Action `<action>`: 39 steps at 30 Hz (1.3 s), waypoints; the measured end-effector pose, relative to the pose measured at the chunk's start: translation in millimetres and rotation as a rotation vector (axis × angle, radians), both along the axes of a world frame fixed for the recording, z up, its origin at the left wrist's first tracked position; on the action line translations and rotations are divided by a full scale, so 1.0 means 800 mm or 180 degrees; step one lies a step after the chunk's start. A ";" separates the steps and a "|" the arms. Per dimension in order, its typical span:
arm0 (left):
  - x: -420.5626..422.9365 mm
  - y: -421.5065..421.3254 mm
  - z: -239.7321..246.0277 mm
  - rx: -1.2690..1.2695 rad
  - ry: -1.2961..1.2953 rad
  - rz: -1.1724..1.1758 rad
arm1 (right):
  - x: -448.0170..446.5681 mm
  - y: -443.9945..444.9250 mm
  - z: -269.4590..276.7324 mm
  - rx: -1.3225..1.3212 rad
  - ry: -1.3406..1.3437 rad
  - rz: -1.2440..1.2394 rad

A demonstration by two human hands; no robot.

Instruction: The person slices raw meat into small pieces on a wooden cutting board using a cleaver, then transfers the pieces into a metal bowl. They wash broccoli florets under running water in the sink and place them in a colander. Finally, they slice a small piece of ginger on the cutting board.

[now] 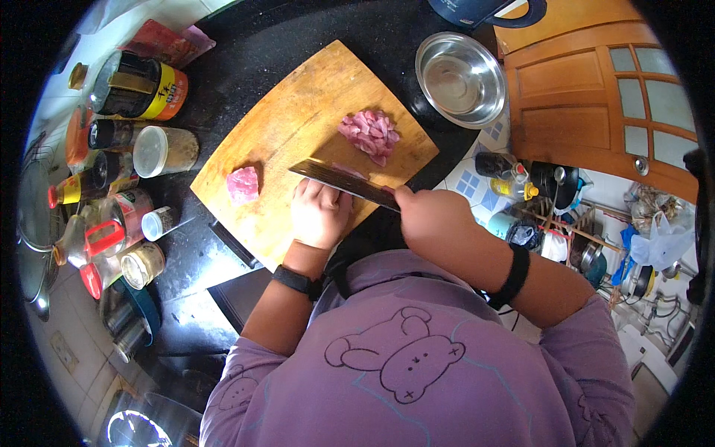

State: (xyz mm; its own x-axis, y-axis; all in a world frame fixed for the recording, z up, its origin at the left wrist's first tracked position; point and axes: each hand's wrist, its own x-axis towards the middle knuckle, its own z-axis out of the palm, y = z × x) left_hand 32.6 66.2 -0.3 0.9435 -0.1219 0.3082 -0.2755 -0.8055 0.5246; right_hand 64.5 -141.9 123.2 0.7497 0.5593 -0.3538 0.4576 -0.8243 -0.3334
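Note:
My right hand (438, 220) grips a broad-bladed kitchen knife (346, 183), whose blade slants up and left across the wooden cutting board (296, 123). Close against the near side of the blade, my left hand (318, 209) rests on the board with its fingers curled. Whatever lies under those fingers is hidden. A strip of pink raw meat (349, 171) shows just beyond the blade. Further off sits a heap of cut raw meat (370, 135). A separate chunk of raw meat (243, 186) lies at the board's left.
A steel bowl (461, 81) stands on the dark countertop (246, 61) beyond the board's right side, near a blue pitcher (475, 11). Several jars and bottles line the left, including a lidded plastic tub (166, 151). A wooden door (586, 95) is at the right.

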 end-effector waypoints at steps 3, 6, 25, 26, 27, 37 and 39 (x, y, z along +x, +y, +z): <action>0.000 -0.001 -0.005 -0.0081 -0.0040 0.0076 | 0.001 0.005 0.001 0.0008 0.0010 0.0014; 0.000 0.001 -0.005 -0.0081 -0.0099 0.0098 | 0.015 0.044 -0.028 0.0171 -0.0030 -0.0085; -0.001 -0.001 0.000 -0.0098 0.0090 0.0215 | 0.002 0.006 -0.001 -0.0081 0.0187 -0.0027; -0.001 -0.003 -0.001 -0.0140 0.0078 0.0224 | 0.002 0.005 0.003 -0.0250 0.0327 0.0000; -0.001 -0.003 -0.001 -0.0185 0.0063 0.0251 | 0.005 0.002 0.006 -0.0635 0.0543 0.0018; 0.000 -0.002 0.009 -0.0307 -0.0187 0.0088 | 0.064 0.055 -0.064 0.0040 -0.0203 0.0395; 0.000 0.000 0.011 -0.0512 -0.0260 0.0082 | 0.053 0.035 -0.053 0.0137 -0.0273 -0.0136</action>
